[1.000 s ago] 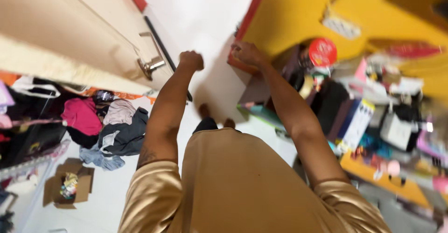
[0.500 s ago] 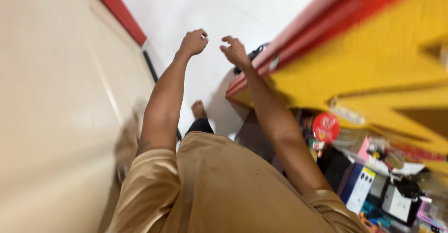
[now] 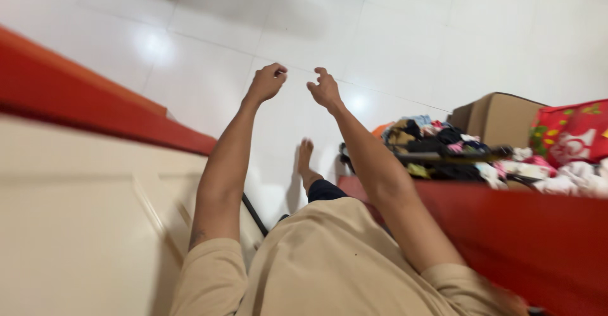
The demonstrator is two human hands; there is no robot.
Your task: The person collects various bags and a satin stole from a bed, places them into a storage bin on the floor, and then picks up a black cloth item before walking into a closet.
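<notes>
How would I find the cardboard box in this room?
Look along the white tiled floor to the right, past the heap of mixed clothes. The cardboard box stands behind that heap, beside a red patterned bag. It is the only plain brown, square-edged thing there.

Left hand [image 3: 266,83] and right hand [image 3: 325,90] hang empty over bare white floor [image 3: 405,44], open room ahead and between them. Door [image 3: 76,227] with red frame [image 3: 88,101] closes off the left; red ledge [image 3: 506,227] closes off the right. Clothes pile [image 3: 437,148] (box [image 3: 500,118] and red bag [image 3: 573,132] behind) crowds the floor near the right hand.
</notes>
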